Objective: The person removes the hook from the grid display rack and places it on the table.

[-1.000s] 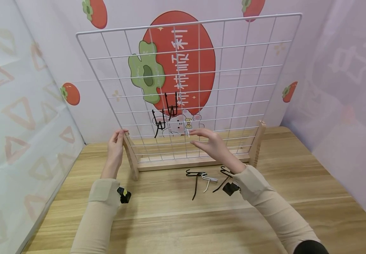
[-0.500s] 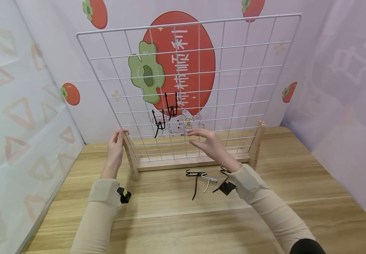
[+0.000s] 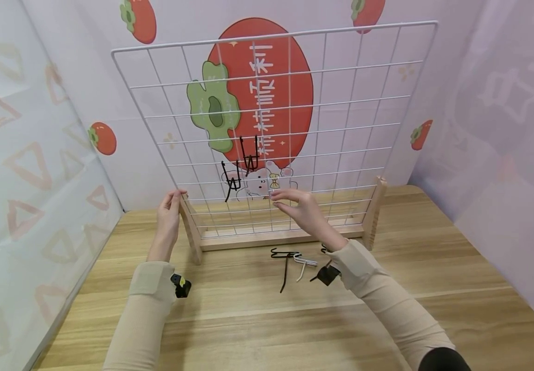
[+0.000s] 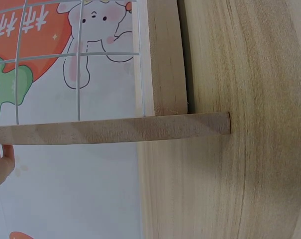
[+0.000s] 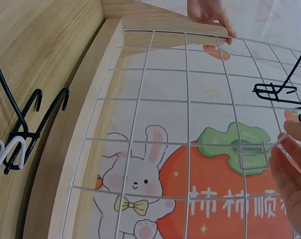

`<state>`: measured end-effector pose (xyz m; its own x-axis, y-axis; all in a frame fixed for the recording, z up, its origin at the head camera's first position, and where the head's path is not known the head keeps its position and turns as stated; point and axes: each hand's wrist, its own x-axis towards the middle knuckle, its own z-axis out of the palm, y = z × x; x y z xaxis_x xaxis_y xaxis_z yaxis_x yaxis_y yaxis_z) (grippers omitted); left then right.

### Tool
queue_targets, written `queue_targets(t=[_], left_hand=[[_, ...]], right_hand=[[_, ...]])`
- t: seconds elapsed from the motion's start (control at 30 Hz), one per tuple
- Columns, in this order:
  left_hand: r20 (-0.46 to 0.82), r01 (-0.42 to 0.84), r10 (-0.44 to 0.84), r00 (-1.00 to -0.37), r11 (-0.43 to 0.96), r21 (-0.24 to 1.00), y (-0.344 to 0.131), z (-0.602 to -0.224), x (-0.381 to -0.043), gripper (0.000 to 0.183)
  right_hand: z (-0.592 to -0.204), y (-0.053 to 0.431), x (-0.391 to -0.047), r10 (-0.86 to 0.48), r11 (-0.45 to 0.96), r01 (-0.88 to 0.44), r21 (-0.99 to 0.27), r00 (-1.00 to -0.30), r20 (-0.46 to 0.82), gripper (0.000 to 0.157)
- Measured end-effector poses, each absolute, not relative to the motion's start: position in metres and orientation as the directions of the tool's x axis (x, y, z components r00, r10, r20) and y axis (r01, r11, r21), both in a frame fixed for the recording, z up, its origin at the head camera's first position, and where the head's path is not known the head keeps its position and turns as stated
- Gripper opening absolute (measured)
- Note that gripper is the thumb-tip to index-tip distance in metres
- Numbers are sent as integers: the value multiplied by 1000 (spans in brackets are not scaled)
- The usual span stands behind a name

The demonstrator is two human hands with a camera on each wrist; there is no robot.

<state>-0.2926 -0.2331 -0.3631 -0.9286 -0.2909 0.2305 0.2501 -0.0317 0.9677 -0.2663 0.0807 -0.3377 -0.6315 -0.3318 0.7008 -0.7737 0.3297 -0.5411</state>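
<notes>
My left hand (image 3: 168, 219) grips the top of the left wooden upright (image 3: 190, 232) of a stand holding a white wire grid (image 3: 271, 37). With thumb and fingertips, my right hand (image 3: 307, 214) pinches the prong of a white wire hook (image 5: 275, 145). In the right wrist view the hook's back frame overlaps the grid wires; in the head view my fingers mostly hide it. Two black hooks hang on the grid left of my right hand, a lower one (image 3: 233, 183) and a higher one (image 3: 250, 161).
On the wooden table (image 3: 248, 324), in front of the stand's base bar (image 3: 257, 241), lie a black hook (image 3: 286, 275), a white hook (image 3: 306, 262) and another black hook partly hidden by my right wrist camera (image 3: 326, 275). A printed backdrop (image 3: 364, 118) stands behind the grid.
My right hand has shifted slightly left along the grid with the white hook, which is now mostly hidden behind the fingers. My left hand has stayed on the upright.
</notes>
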Motion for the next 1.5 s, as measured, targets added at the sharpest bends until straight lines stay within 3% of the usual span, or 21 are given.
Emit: queue_targets(t=[0.43, 0.83, 1.5], left_hand=[[198, 215, -281, -939, -28, 976, -233, -362, -291, 16], [220, 237, -285, -933, -27, 971, -233, -362, -291, 15], [256, 287, -283, -924, -75, 955, -233, -364, -293, 14]], right_hand=[[-311, 76, -239, -295, 312, -803, -507, -589, 752, 11], [-304, 76, -238, -281, 319, -797, -513, -597, 752, 12], [-294, 76, -237, -261, 277, -838, -471, -537, 802, 14]])
